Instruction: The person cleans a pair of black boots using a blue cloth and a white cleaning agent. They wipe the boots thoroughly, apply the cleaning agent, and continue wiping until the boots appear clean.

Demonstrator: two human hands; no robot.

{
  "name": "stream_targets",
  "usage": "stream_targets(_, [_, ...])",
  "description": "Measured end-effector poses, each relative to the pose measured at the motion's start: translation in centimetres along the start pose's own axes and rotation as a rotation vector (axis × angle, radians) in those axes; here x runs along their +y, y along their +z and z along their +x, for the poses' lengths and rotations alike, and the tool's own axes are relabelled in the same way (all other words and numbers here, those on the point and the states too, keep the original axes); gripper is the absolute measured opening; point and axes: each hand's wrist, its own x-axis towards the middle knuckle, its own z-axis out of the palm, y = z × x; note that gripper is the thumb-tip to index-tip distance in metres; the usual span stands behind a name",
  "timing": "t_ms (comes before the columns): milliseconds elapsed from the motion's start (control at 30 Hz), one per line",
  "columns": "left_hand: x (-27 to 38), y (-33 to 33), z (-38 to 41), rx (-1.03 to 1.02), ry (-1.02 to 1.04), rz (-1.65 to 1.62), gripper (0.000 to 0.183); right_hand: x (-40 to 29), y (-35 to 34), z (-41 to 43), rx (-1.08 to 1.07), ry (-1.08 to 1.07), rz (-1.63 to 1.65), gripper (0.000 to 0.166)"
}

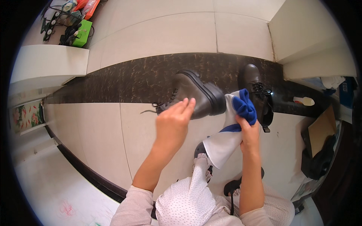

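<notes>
A dark grey-brown leather lace-up boot [195,93] is tipped sideways, its black sole facing right and its laces trailing left. Over its shaft is my left hand [173,121], thumb and forefinger close together against the leather. That hand hides the top of the shaft, so I cannot tell whether it grips the boot. My right hand [249,131] clutches a white and blue cloth [226,144]. The cloth's bunched blue part [244,106] rises above my fingers, and a white flap hangs below. Beyond the cloth, the matching boot [253,82] stands on the floor, toe pointing away, partly covered.
A dark marbled strip [141,73] crosses the pale tiled floor [96,132]. To the right lie a small white and yellow object [304,101] and an open cardboard box [322,132] beside black material. A green box [83,33] sits far left. White wall ends [53,60] flank the strip.
</notes>
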Motion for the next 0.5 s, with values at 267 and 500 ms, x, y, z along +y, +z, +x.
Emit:
stream_targets(267, [2.5,10.5,-6.7,-0.141,-0.049,-0.322,0.035,8.0,-2.1,1.1,0.031,-0.124,-0.184,0.02])
stream_targets(500, [3.2,10.2,-9.1,0.077,-0.647,-0.851,0.094,11.1,-2.7,0.4,0.09,-0.152,-0.558,0.037])
